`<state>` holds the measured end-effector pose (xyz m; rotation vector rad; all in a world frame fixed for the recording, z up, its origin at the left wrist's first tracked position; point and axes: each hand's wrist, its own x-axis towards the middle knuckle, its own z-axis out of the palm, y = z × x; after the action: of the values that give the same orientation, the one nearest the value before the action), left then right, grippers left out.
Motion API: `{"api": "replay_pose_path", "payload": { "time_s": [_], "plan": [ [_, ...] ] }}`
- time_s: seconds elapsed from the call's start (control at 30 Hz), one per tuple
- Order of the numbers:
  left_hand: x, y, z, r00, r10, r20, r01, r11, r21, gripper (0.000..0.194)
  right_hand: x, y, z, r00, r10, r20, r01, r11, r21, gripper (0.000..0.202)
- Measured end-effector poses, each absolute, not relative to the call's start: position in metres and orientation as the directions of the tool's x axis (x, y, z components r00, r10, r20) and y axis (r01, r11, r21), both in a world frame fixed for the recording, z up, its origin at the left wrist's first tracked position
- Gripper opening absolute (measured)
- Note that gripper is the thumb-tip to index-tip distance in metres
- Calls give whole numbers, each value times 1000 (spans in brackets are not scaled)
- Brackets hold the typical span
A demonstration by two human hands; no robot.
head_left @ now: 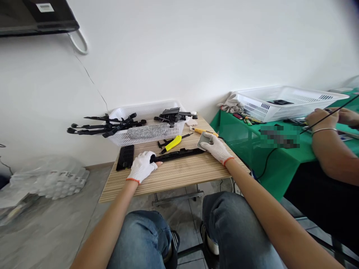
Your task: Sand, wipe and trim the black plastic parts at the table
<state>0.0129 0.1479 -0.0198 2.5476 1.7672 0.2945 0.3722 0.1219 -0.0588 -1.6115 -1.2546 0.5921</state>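
A long, narrow black plastic part (pixel 179 154) lies across the wooden table in front of me. My left hand (pixel 142 164), in a white knit glove, is closed around its left end. In my gloved right hand (pixel 217 146) is a small flat grey pad (pixel 204 141), pinched between thumb and fingers beside the part's right end; I cannot tell whether the two touch. Just behind the part lie a yellow-handled utility knife (pixel 173 144) and a black caliper (pixel 164 143). A yellow pen-like tool (pixel 203 131) rests behind my right hand.
A white basket (pixel 120 140) with several black plastic parts (pixel 112 126) and a grey speckled strip stands at the back. Left on the table is a black phone-like slab (pixel 125 157). At right, a co-worker's hands (pixel 322 118) are over a green-covered table (pixel 277 175) with another white basket (pixel 269 112).
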Motion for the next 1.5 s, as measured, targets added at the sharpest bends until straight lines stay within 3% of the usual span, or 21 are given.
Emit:
{"api": "replay_pose_path", "payload": {
  "time_s": [0.33,0.47,0.63,0.83,0.97,1.2,1.5],
  "plan": [
    [13,148,-17,348,931,111,925,-360,119,44,362,113,-49,286,937,199,604,-15,-796,78],
    [13,147,-17,368,923,115,918,-380,114,42,363,117,-49,370,915,159,565,-86,-820,78],
    [12,148,-18,378,916,132,912,-394,118,42,367,124,-51,392,901,187,537,-59,-841,78],
    [14,145,-17,359,925,123,919,-373,124,43,370,124,-54,471,876,102,289,-44,-956,85],
    [15,140,-17,348,927,144,922,-366,130,43,369,122,-57,515,852,92,220,-27,-975,87],
    [12,141,-21,350,925,146,918,-370,141,43,366,123,-59,391,915,97,182,26,-983,66],
    [13,140,-20,349,928,134,919,-366,148,44,369,127,-63,479,874,80,140,13,-990,61]
  ]
}}
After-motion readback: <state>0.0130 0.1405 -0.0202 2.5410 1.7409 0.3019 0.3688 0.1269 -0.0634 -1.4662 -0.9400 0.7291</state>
